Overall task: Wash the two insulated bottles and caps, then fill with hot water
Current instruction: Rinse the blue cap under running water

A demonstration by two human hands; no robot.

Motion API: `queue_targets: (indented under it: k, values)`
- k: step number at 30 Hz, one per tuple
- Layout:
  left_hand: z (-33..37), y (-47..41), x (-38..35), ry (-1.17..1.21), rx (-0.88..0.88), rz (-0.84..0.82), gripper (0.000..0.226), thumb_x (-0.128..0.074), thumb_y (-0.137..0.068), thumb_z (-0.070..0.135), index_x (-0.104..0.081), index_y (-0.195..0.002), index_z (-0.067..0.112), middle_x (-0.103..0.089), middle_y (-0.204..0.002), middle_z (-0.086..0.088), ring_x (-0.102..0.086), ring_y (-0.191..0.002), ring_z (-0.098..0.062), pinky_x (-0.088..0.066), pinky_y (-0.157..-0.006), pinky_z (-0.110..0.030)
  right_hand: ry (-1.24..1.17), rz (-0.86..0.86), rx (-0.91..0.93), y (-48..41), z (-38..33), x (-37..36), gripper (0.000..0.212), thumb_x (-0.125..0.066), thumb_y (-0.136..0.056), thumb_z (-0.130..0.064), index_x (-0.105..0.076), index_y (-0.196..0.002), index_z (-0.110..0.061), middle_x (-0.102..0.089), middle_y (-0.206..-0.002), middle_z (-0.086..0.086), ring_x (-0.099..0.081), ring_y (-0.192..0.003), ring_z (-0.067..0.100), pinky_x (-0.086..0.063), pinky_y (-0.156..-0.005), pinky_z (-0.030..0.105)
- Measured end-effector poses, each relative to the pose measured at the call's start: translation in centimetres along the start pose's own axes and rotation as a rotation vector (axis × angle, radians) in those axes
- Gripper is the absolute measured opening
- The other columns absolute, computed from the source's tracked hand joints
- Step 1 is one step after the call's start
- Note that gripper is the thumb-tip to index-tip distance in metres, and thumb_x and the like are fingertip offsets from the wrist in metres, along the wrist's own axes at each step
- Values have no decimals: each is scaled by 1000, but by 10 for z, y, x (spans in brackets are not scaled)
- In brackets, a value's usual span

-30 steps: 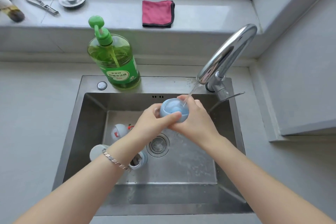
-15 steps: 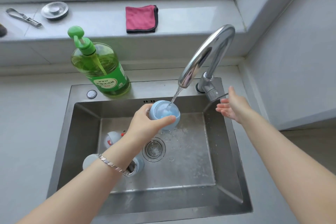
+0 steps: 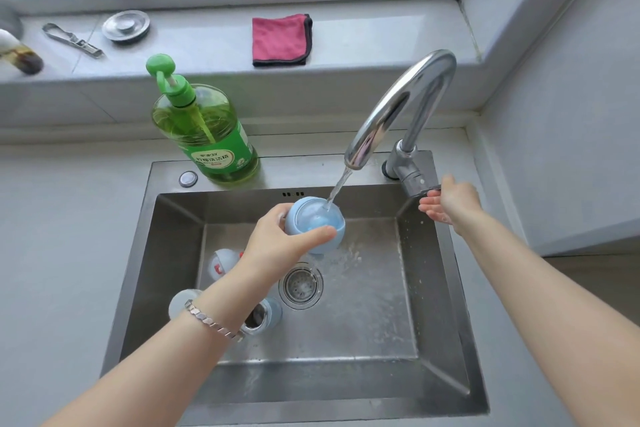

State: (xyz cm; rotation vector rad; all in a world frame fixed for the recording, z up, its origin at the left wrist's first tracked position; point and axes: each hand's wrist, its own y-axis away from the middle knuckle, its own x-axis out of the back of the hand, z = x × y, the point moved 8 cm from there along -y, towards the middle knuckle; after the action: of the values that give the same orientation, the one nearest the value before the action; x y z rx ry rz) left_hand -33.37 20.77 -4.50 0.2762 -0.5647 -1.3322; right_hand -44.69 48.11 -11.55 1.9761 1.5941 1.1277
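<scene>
My left hand (image 3: pixel 280 243) grips a light blue cap (image 3: pixel 317 218) over the steel sink (image 3: pixel 446 305), its hollow side up under the stream from the tap (image 3: pixel 401 107). My right hand (image 3: pixel 450 203) is at the tap lever (image 3: pixel 420 184), fingers straight and touching it from below. In the sink's left part lie a pale bottle with red marks (image 3: pixel 221 258), a round pale piece (image 3: pixel 178 302) and an open blue bottle (image 3: pixel 265 314), all partly hidden by my left forearm.
A green dish soap pump bottle (image 3: pixel 204 128) stands on the sink's back rim. On the windowsill lie a pink cloth (image 3: pixel 281 40), a metal strainer lid (image 3: pixel 126 25) and a metal clip (image 3: pixel 72 39). The drain (image 3: pixel 300 285) is mid-sink.
My right hand let go of the cap and moved right to the tap lever. My left hand alone now keeps the cap under the running water.
</scene>
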Motion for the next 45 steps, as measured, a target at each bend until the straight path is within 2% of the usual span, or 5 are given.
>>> queue_targets:
  k: [8,18,25,36,45]
  values:
    - [1,-1,-3,81,-18,-62,56,-80,-52,34,-58,-103,35,-69,-101,1,-67,-88,-11,-56,-73,-27,37,-365,51,76,8,-50,56,-32,-97,-49,-46,-130,-7,-55,-121,19,-58,-104,29,-47,-86,33]
    - [-14,12,23,258,-10,-80,77,-80,-68,9,-46,-133,30,-60,-116,-3,-65,-93,-11,-54,-82,-24,-339,-776,230,156,-1,-150,35,-45,-97,-26,-50,-125,-6,-62,-105,11,-60,-89,20,-51,-68,24]
    - [-9,-1,14,313,79,-167,24,-55,-92,23,-59,-115,19,-65,-110,-12,-68,-82,-22,-58,-73,-26,-285,-690,237,146,-1,-134,35,-46,-96,-29,-54,-116,-1,-63,-90,8,-61,-65,11,-46,-55,20]
    - [-3,-4,-23,300,244,-330,29,-39,-100,32,-60,-101,12,-67,-91,-13,-70,-65,-21,-59,-63,-29,-395,-709,168,136,11,-120,37,-32,-101,-28,-49,-130,-14,-59,-122,16,-53,-93,26,-44,-80,36]
    - [-23,1,13,288,191,-301,32,-42,-92,12,-59,-117,22,-63,-114,-12,-65,-87,-22,-58,-74,-38,143,-511,580,152,-11,-118,54,-83,-67,-20,-51,-108,-35,-60,-107,-5,-61,-91,5,-49,-79,21]
